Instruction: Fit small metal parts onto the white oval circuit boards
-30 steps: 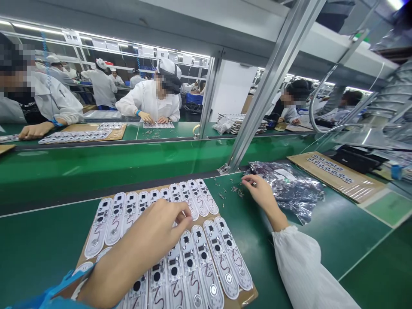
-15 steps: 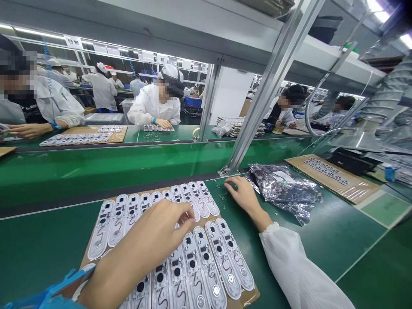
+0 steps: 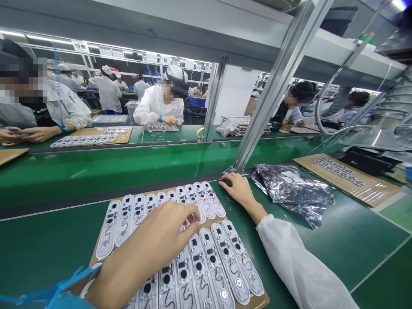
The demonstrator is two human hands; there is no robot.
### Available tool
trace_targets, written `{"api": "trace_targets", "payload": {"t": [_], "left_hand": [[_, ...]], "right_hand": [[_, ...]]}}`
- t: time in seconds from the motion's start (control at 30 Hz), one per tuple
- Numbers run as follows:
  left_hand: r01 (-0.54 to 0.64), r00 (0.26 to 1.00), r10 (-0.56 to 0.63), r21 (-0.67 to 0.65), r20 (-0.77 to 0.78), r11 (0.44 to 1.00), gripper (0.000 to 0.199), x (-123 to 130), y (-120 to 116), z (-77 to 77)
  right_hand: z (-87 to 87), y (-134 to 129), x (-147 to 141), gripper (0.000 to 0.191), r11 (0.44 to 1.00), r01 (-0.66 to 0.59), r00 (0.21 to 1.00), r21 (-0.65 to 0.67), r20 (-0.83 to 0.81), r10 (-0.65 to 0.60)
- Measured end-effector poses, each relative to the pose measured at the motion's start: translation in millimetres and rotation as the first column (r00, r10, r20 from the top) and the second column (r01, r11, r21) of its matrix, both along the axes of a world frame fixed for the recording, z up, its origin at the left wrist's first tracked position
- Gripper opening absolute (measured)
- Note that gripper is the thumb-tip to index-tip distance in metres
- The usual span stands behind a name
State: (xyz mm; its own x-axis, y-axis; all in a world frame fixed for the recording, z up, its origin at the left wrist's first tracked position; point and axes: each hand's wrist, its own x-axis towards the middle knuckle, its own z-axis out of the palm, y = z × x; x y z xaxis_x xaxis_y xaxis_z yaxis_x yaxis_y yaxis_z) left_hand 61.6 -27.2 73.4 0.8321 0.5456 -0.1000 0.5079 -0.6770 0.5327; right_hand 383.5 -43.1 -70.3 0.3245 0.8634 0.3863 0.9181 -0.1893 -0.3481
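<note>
My left hand [image 3: 170, 227] hovers over rows of slim clear-white oval casings [image 3: 225, 257], each with a circuit board, a black disc and curled wires. Its fingers are curled, with a gap between thumb and forefinger; I see nothing held there. Several casings are hidden under this hand and forearm. At the upper right edge of the rows, my right hand [image 3: 236, 186] reaches down to the green bench with thumb and forefinger brought close together. Tiny metal parts [image 3: 228, 198] lie just below its fingers. Whatever its fingertips hold is too small to make out.
Brown cardboard [image 3: 262, 300] lies under the casings. A shiny plastic bag [image 3: 292, 189] sits right of my right hand, with another cardboard sheet [image 3: 380, 184] of boards beyond. A metal post [image 3: 270, 86] rises behind the bag. Across the green divider [image 3: 128, 161], co-workers sit at their bench.
The camera view has shifted slightly, moving the scene to the right. My right hand has gone left towards the casings, over the tiny metal parts. The left hand stays above the casings.
</note>
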Motion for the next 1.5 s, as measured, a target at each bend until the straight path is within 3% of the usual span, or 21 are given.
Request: {"api": "trace_targets", "payload": {"t": [0.2,0.37,0.63,0.8,1.03,1.3,1.5], "left_hand": [[-0.006,1.0,0.006,-0.019,0.003,1.0,0.025,-2,4,-2.5],[-0.002,1.0,0.001,-0.045,-0.025,0.999,0.026,-2,4,-5.0],[-0.112,0.985,0.115,-0.031,0.131,0.993,0.041,3,2,-19.9],[-0.065,0.949,0.108,-0.154,0.295,0.986,0.022,13,2,-17.2],[-0.014,0.905,0.078,-0.155,0.419,0.988,0.015,13,1,-11.6],[-0.066,0.893,0.079,-0.046,0.443,0.997,0.018,14,1,-16.4],[-0.032,0.894,0.055,-0.058,0.444,0.998,0.019,11,1,-13.0]], "right_hand": [[1.4,-1,-2,0.019,0.996,-0.077,0.994,0.033,-0.081,0.079],[20.3,-18,-11,0.019,0.983,-0.136,0.968,0.126,-0.193,0.159],[54.5,-41,-96,0.01,0.889,-0.345,0.842,0.3,-0.32,0.435],[59.3,-55,-128,0.007,0.813,-0.391,0.74,0.432,-0.378,0.556],[67.8,-62,-132,0.007,0.813,-0.307,0.614,0.494,-0.55,0.566],[66.2,-62,-133,0.01,0.795,-0.317,0.539,0.517,-0.592,0.6],[66.5,-63,-131,0.011,0.802,-0.348,0.503,0.486,-0.625,0.597]]}}
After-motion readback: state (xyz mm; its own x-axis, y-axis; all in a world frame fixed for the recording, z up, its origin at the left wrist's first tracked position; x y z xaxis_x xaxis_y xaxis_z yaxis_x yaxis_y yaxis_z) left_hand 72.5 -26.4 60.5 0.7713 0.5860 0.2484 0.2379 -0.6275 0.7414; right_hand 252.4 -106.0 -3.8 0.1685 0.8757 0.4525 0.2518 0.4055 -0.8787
